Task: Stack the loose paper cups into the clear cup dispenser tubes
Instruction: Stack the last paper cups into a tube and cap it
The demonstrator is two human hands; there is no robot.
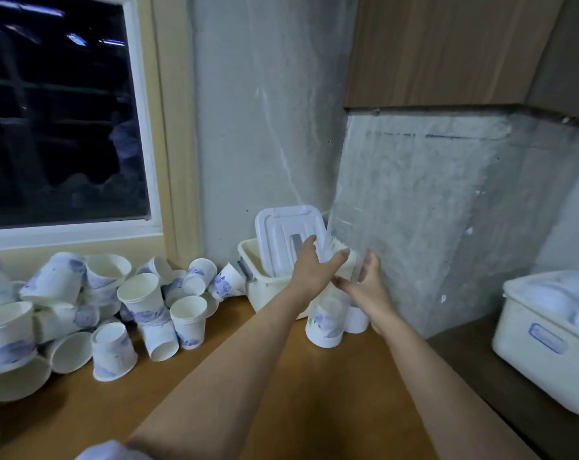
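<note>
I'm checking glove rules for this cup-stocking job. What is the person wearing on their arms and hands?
No gloves: the left hand and right hand are bare, with no ring, watch or band visible, and the left forearm and right forearm are unsleeved. A pale scrap of cloth at the frame's lower edge may be a short sleeve.

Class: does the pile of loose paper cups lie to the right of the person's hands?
No, the loose paper cups lie heaped below the window, left of the left hand and the right hand.

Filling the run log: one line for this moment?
left hand: touching clear dispenser tube | right hand: touching tube | loose paper cups: piled at left
</note>
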